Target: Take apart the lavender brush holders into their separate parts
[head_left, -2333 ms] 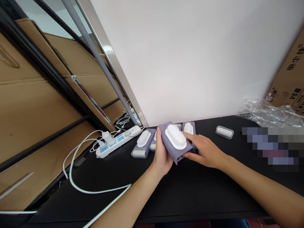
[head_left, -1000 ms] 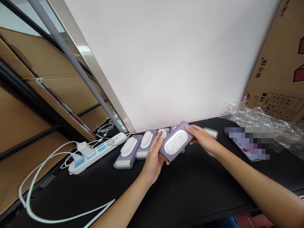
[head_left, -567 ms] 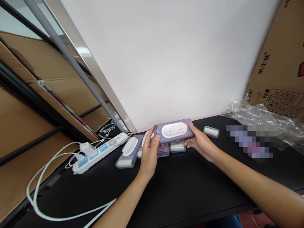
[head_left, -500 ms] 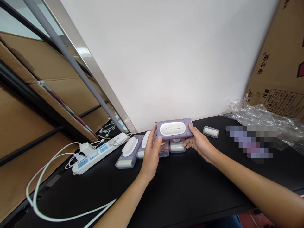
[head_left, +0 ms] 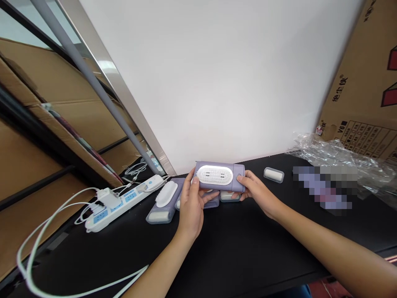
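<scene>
I hold a purple rectangular device [head_left: 236, 183] with a white oval brush pad on its face, lifted above the black table and lying crosswise. My left hand [head_left: 190, 207] grips its left end, thumb on the front. My right hand [head_left: 259, 194] grips its right end. Beneath and behind it, a row of the same purple devices [head_left: 161, 203] lies on the table, partly hidden by my hands.
A white power strip [head_left: 119, 200] with plugs and white cables lies at the left. A small white capsule-shaped piece [head_left: 273, 174] sits right of the devices. Crumpled clear plastic [head_left: 341, 155] and a cardboard box [head_left: 366, 91] stand at the right. The black table [head_left: 242, 252] stretches toward me.
Both hands lifted one purple device from the row, turned it from lengthwise to crosswise, and now hold it a little further left with the brush pad facing me.
</scene>
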{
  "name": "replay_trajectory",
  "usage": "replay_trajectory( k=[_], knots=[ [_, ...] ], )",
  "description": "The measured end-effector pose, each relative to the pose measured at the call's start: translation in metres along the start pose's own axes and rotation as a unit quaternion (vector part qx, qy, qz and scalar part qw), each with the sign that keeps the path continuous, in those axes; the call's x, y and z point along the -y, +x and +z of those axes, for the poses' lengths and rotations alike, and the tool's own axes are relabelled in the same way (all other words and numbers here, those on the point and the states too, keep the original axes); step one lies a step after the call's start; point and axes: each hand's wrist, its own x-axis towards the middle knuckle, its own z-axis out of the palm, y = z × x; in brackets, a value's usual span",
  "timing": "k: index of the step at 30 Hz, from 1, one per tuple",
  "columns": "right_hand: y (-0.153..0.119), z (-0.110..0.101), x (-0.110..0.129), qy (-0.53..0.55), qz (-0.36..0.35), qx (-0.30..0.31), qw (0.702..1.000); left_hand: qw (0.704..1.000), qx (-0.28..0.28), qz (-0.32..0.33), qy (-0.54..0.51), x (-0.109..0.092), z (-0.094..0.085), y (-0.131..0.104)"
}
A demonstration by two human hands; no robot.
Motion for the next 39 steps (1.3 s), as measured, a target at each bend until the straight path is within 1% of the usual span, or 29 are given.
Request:
replay_trajectory(
  k=[6,9,12,17,24,30,34,39],
  knots=[
    [-0.001,-0.001,-0.005,-0.049,0.004,0.055,0.997,0.999,-0.030,0.037,0.000,0.004,-0.004,0.005],
    [-0.001,0.000,-0.009,-0.065,0.009,0.068,0.996,0.998,-0.047,0.041,0.003,0.004,-0.004,0.006],
    [-0.001,0.002,-0.012,-0.066,0.004,0.069,0.995,0.998,-0.054,0.035,-0.004,0.004,-0.004,0.006],
    [-0.001,0.002,-0.013,-0.082,0.006,0.065,0.995,0.997,-0.050,0.049,-0.017,0.006,-0.004,0.006],
    [0.000,0.000,-0.014,-0.084,0.001,0.081,0.993,0.997,-0.058,0.052,-0.007,0.006,-0.005,0.005],
    [-0.004,0.000,-0.008,-0.097,0.012,0.082,0.992,0.997,-0.060,0.051,0.012,0.008,-0.006,0.006],
    [-0.006,0.000,-0.005,-0.091,0.015,0.095,0.991,0.997,-0.048,0.048,0.023,0.007,-0.006,0.006],
    [-0.007,0.000,-0.002,-0.076,0.013,0.097,0.992,0.998,-0.040,0.051,0.025,0.007,-0.007,0.006]
  ],
)
